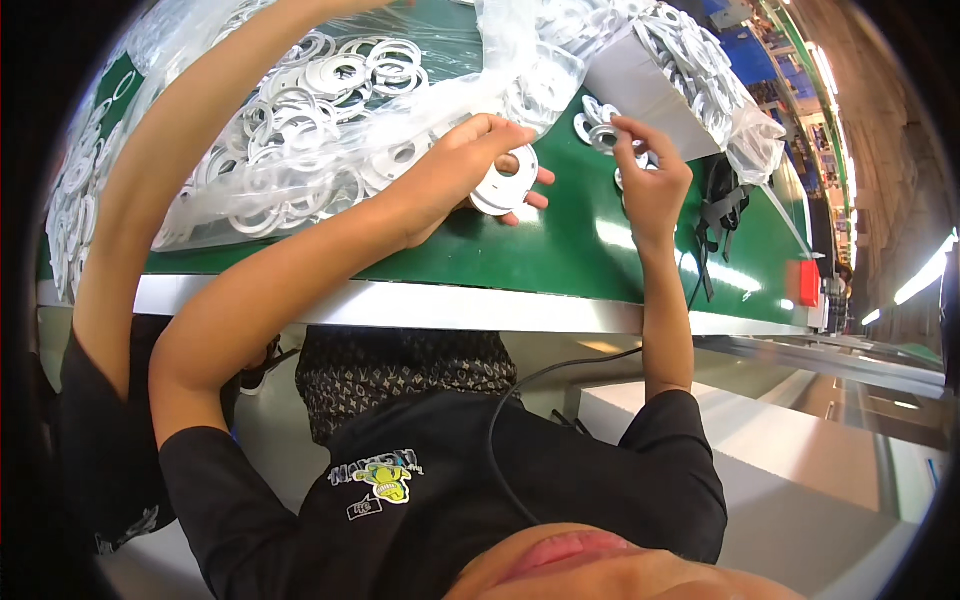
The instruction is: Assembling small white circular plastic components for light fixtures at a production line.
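Note:
My left hand (462,172) is closed on a flat white ring (504,186) with a round hole, its fingertips showing past the far edge. To its right, above the green table, my right hand (655,188) has thumb and forefinger drawn together in a pinch. Whatever may lie between those fingertips is too small to make out. Just behind them lies a small group of white and grey rings (598,128). Left of my hands, many loose white rings (290,120) lie heaped on and under clear plastic sheeting (345,150).
Another person's arm (190,110) reaches across from the left. A white box (650,85) heaped with rings stands at the back right, beside a crumpled plastic bag (755,143). Black straps (722,208) and a red block (809,283) are on the right of the green table (560,262).

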`<act>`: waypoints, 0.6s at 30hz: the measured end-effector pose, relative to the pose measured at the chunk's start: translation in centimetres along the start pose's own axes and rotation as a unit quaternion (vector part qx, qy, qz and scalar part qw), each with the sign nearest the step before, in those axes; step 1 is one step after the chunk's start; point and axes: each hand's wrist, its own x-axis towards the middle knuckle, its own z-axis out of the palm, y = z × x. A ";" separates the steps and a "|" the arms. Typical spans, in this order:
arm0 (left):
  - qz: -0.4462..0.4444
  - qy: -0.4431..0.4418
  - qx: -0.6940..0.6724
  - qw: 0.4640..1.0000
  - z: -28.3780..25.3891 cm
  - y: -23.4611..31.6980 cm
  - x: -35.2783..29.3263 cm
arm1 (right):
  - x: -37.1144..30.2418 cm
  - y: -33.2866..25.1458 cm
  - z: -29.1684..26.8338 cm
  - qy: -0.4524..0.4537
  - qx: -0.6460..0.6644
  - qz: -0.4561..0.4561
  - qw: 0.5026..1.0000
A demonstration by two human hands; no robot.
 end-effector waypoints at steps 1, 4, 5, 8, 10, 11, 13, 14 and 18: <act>0.003 0.007 -0.001 1.000 0.1 0.0 0.0 | -0.2 -1.2 0.0 -0.029 0.140 0.122 0.982; 0.000 -0.001 -0.009 1.000 0.1 -0.3 0.1 | -0.4 -3.2 1.0 -0.165 0.379 0.214 0.885; -0.009 -0.012 -0.016 1.000 0.1 -0.5 0.2 | -0.8 -4.0 1.4 -0.202 0.367 0.225 0.880; 0.000 -0.053 0.001 0.999 -0.2 -0.8 0.5 | -1.6 -4.6 3.1 -0.151 0.181 0.027 0.972; -0.008 -0.049 0.010 0.999 -0.5 -1.2 0.9 | -1.8 -4.6 3.5 -0.131 0.183 0.031 0.974; -0.011 -0.046 0.016 0.999 -0.7 -1.3 1.0 | -1.9 -4.6 3.5 -0.120 0.185 0.048 0.974; -0.014 -0.033 0.012 0.999 -0.3 -1.0 0.8 | -2.2 -4.5 3.6 -0.109 0.190 0.066 0.974; -0.013 -0.022 0.007 1.000 -0.1 -0.8 0.6 | -2.4 -4.3 3.6 -0.121 0.233 0.100 0.960; 0.005 0.004 0.028 1.000 -0.4 -1.4 0.9 | -3.1 -4.1 3.5 -0.175 0.261 0.086 0.945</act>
